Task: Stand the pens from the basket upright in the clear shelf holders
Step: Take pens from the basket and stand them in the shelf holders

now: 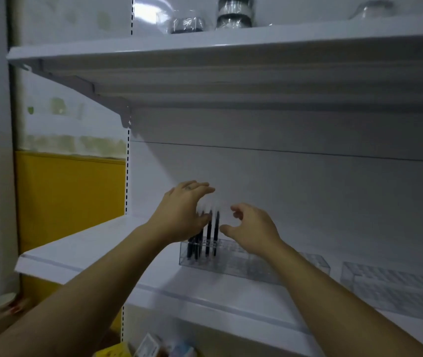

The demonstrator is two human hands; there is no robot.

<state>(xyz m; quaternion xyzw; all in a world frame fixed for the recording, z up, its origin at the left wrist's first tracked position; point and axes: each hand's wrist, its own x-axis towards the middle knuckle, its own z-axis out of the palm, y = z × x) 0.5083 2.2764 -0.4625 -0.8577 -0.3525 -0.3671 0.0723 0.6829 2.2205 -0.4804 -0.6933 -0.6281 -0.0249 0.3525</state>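
1. Nearest the viewer, two bare forearms reach up and forward toward a white shelf [81, 256].
2. On the shelf lies a long clear holder [241, 266] gridded with slots. A second holder [395, 287] sits to its right.
3. The right hand [254, 228] hovers just right of the pens, fingers loosely curled and holding nothing.
4. The left hand [182, 212] arches over the pen tops, thumb against them. Blur hides whether it grips them.
5. The step looks like settling the pens. It would go best with one hand steadying the bunch while the other guides each tip into its own slot, since the light holder may slide.
6. The pens [211, 233] are slim black barrels with pale caps, standing close together at the holder's left end.
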